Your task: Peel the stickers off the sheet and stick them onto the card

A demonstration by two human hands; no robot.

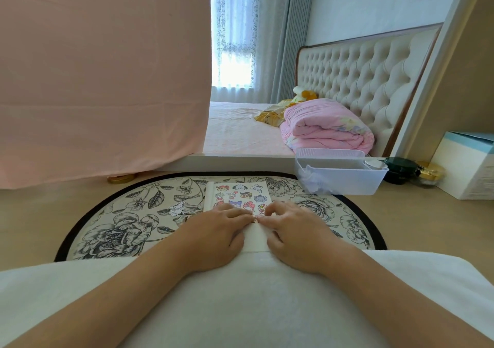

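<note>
A sticker sheet (238,193) with several cartoon stickers lies on the floral mat (120,227), just beyond my hands. Nearer me lies a white card (255,240), mostly covered by both hands. My left hand (213,231) rests flat on the card's left part, fingers stretched toward the middle. My right hand (294,227) has curled fingers, and its fingertips pinch a small pinkish sticker (255,221) at the card's far edge, where both hands meet. One loose sticker (177,208) lies on the mat left of the sheet.
A clear plastic bin (339,178) stands at the mat's far right, with dark and gold jars (401,169) and a white-blue box (467,165) beyond it. A gold lid (121,178) lies at far left under a pink cloth (101,80). My white-clad lap fills the foreground.
</note>
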